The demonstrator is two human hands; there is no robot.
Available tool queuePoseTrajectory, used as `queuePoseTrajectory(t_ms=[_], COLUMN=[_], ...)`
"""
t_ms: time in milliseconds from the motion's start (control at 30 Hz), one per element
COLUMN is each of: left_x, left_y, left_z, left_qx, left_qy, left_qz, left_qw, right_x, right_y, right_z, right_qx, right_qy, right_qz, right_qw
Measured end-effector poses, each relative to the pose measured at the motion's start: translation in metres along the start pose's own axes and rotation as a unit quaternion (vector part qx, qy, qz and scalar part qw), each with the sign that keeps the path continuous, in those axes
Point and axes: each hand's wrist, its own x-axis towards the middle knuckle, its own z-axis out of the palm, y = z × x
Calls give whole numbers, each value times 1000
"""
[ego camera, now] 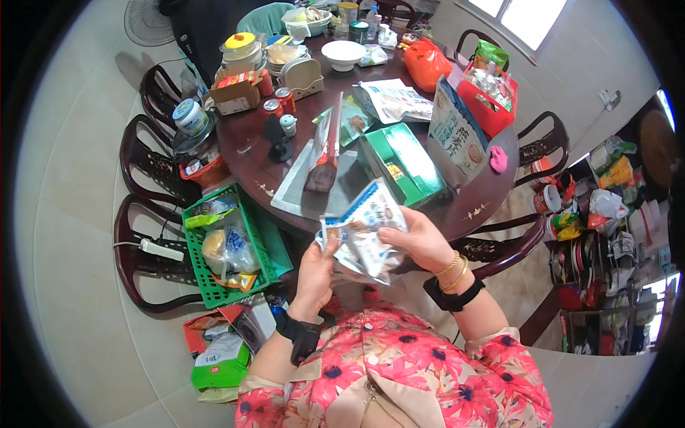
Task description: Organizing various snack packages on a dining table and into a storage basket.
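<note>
Both my hands hold small white-and-blue printed sachets (369,230) in front of my body, just off the near edge of the table. My left hand (316,273) grips them at the lower left, thumb on top. Around their right side closes my right hand (425,241). How many sachets there are I cannot tell, as they overlap. Just beyond them an opened green box (409,166) lies on the table with a yellow packet inside. A large oat bag (455,136) stands upright to its right. Left of the box, a red-and-clear package (325,155) rests on a grey placemat (289,187).
On the round dark table (246,155) are drink cans (284,99), a black stand (278,142), a white bowl (343,55), a red bag (426,64) and a red basket (489,104). A green crate (195,257) and wooden chairs (155,155) flank the left side.
</note>
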Motion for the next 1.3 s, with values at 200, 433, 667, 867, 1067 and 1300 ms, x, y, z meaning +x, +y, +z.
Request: queuePoseTrajectory(t_ms=[200, 433, 667, 867, 1067, 1300], left_x=[-12, -26, -15, -16, -18, -16], left_y=[2, 10, 2, 11, 11, 4], left_z=[-2, 0, -20, -6, 7, -3], left_qx=[-23, -29, -43, -132, 58, 27], left_qy=[-99, -172, -100, -163, -169, -108], left_qz=[-1, -16, -38, -107, -56, -42], left_qw=[995, 985, 993, 972, 982, 993], right_x=[12, 17, 13, 16, 22, 35], right_y=[9, 15, -1, -9, -6, 2], right_z=[-10, -8, -9, -7, 8, -8], right_qx=[-62, 67, -19, -149, -187, 35], right_qy=[4, 32, 25, -53, -38, 162], right_qz=[20, 17, 1, 22, -13, -170], right_qw=[998, 997, 999, 987, 982, 971])
